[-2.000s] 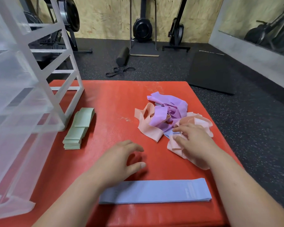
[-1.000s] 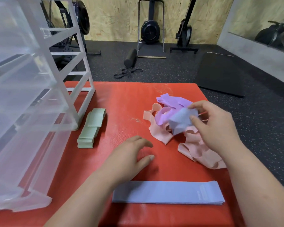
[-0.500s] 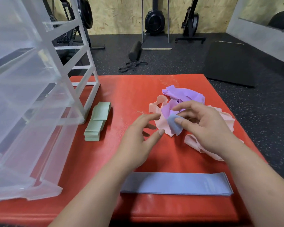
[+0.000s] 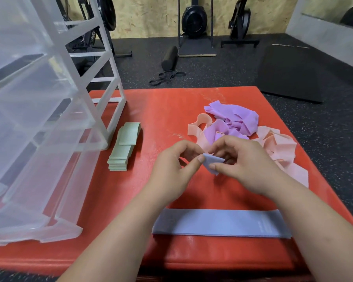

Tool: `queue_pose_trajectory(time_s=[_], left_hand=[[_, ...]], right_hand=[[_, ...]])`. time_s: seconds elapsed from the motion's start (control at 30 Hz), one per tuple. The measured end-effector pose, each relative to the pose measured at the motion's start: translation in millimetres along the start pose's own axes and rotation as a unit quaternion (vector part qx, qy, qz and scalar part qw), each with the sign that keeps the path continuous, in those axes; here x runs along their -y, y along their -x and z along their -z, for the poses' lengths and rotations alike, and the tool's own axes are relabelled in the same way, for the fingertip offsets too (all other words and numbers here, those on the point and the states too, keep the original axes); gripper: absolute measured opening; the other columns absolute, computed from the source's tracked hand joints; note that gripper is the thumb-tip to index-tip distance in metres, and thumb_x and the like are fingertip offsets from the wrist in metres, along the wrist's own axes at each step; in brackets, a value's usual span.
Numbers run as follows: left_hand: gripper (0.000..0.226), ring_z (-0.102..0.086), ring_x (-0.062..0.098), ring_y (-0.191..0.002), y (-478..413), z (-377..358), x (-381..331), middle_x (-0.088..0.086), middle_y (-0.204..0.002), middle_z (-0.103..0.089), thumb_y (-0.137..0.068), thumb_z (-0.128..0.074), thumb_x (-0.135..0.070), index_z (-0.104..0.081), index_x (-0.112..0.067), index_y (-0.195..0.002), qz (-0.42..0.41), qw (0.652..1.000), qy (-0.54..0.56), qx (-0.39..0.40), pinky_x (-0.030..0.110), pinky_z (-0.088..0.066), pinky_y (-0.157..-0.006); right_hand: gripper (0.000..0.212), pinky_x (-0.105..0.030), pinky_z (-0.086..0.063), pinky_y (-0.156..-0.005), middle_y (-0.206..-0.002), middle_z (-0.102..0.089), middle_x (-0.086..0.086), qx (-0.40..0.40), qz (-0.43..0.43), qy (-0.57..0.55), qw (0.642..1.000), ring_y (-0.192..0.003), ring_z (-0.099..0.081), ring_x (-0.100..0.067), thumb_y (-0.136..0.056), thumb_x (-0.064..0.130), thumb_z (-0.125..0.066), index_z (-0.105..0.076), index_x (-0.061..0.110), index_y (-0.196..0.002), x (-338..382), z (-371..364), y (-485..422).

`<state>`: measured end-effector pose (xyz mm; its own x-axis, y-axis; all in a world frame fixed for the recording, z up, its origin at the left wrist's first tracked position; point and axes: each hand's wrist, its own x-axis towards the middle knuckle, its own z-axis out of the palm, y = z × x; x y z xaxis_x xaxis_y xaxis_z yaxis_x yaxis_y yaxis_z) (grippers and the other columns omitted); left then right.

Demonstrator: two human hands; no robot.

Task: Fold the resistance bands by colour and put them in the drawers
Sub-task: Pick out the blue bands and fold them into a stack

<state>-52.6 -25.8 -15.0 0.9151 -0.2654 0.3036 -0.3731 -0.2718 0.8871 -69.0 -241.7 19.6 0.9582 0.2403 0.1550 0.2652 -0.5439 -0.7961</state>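
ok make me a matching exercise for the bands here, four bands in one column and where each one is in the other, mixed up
Bands
1. green bands
2. long blue band
3. small blue band
4. purple bands

Places
a. pinched between left hand and right hand
b. tangled in a pile with pink bands
c. folded and stacked beside drawer unit
d. flat along the near edge of red mat

Pairs: 1-c, 2-d, 3-a, 4-b
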Motion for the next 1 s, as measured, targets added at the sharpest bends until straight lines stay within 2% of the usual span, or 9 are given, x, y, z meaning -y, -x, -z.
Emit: queue_pose_trajectory(time_s=[0.07, 0.23, 0.37, 0.43, 0.53, 0.63, 0.73, 0.9, 1.0], left_hand=[[0.018, -0.069, 0.017, -0.091, 1, 3, 1, -0.011, -0.092, -0.071, -0.096, -0.077, -0.021, -0.071, -0.028, -0.112, -0.019, 0.999, -0.022, 0.019, 0.037, -0.055, -0.082], [0.008, -0.066, 0.018, -0.089, 3, 9, -2, -0.009, -0.088, -0.069, -0.096, -0.078, -0.02, -0.072, -0.027, -0.097, -0.054, 0.993, -0.095, 0.041, 0.038, -0.052, -0.081], [0.007, -0.067, 0.018, -0.088, 8, 13, -9, -0.008, -0.087, -0.071, -0.096, -0.077, -0.021, -0.073, -0.026, -0.097, -0.036, 0.996, -0.072, 0.033, 0.04, -0.054, -0.082], [0.007, -0.068, 0.016, -0.087, 11, 17, -13, -0.009, -0.087, -0.072, -0.096, -0.078, -0.02, -0.073, -0.025, -0.095, -0.022, 0.998, -0.05, 0.021, 0.042, -0.055, -0.082], [0.007, -0.067, 0.012, -0.083, 17, 22, -23, -0.008, -0.086, -0.072, -0.095, -0.079, -0.016, -0.075, -0.023, -0.096, -0.008, 1.0, -0.026, 0.002, 0.043, -0.056, -0.081], [0.009, -0.067, 0.015, -0.081, 23, 28, -33, -0.008, -0.085, -0.073, -0.096, -0.078, -0.013, -0.075, -0.021, -0.097, -0.015, 1.0, -0.015, -0.017, 0.044, -0.055, -0.078], [0.019, -0.068, 0.014, -0.083, 30, 33, -40, -0.01, -0.091, -0.075, -0.097, -0.076, -0.012, -0.076, -0.023, -0.112, -0.025, 0.999, -0.031, -0.017, 0.038, -0.056, -0.077], [0.01, -0.061, 0.005, -0.073, 45, 35, -44, -0.005, -0.084, -0.075, -0.097, -0.073, -0.012, -0.08, -0.02, -0.098, 0.026, 0.998, -0.043, -0.046, 0.025, -0.05, -0.07], [0.009, -0.061, 0.009, -0.071, 53, 31, -44, 0.004, -0.08, -0.075, -0.096, -0.074, -0.012, -0.08, -0.018, -0.097, 0.078, 0.994, -0.01, -0.071, 0.031, -0.052, -0.069]], right_hand=[[0.033, -0.045, -0.061, -0.08, -0.089, -0.077, 0.006, -0.001, 0.011, 0.007, 1.0, -0.081, -0.075, -0.014, -0.085, 0.012, -0.084, -0.064, 0.03, -0.104, 1, -2, 0], [0.042, -0.038, -0.059, -0.085, -0.093, -0.074, 0.009, 0.01, 0.032, 0.037, 0.999, -0.088, -0.072, -0.013, -0.083, 0.021, -0.087, -0.059, 0.036, -0.111, 0, -11, 4], [0.019, -0.044, -0.056, -0.079, -0.09, -0.07, 0.012, 0.005, 0.034, 0.14, 0.99, -0.086, -0.067, -0.011, -0.086, 0.031, -0.081, -0.069, 0.032, -0.1, -18, -13, 3], [0.014, -0.041, -0.053, -0.076, -0.09, -0.067, 0.013, -0.014, 0.026, 0.172, 0.985, -0.082, -0.062, -0.007, -0.088, 0.034, -0.079, -0.068, 0.031, -0.096, -23, -11, 5], [0.011, -0.03, -0.049, -0.076, -0.097, -0.072, 0.02, -0.03, 0.023, 0.137, 0.99, -0.086, -0.065, 0.0, -0.094, 0.03, -0.074, -0.066, 0.036, -0.1, -20, -4, 12], [0.014, -0.039, -0.055, -0.083, -0.099, -0.072, 0.017, -0.039, 0.049, 0.108, 0.992, -0.096, -0.069, -0.007, -0.1, 0.021, -0.066, -0.063, 0.034, -0.104, -7, 0, 21], [0.019, -0.038, -0.053, -0.081, -0.097, -0.068, 0.016, -0.046, 0.08, 0.091, 0.992, -0.093, -0.065, -0.012, -0.101, 0.012, -0.061, -0.061, 0.031, -0.106, 5, 0, 30], [0.015, -0.028, -0.047, -0.081, -0.103, -0.067, 0.021, -0.033, 0.077, 0.129, 0.988, -0.096, -0.062, -0.002, -0.103, 0.03, -0.063, -0.063, 0.035, -0.117, 0, -2, 44], [0.023, -0.017, -0.046, -0.08, -0.101, -0.07, 0.019, -0.035, 0.036, 0.125, 0.991, -0.096, -0.063, 0.001, -0.096, 0.039, -0.071, -0.066, 0.043, -0.118, -8, 2, 50]])
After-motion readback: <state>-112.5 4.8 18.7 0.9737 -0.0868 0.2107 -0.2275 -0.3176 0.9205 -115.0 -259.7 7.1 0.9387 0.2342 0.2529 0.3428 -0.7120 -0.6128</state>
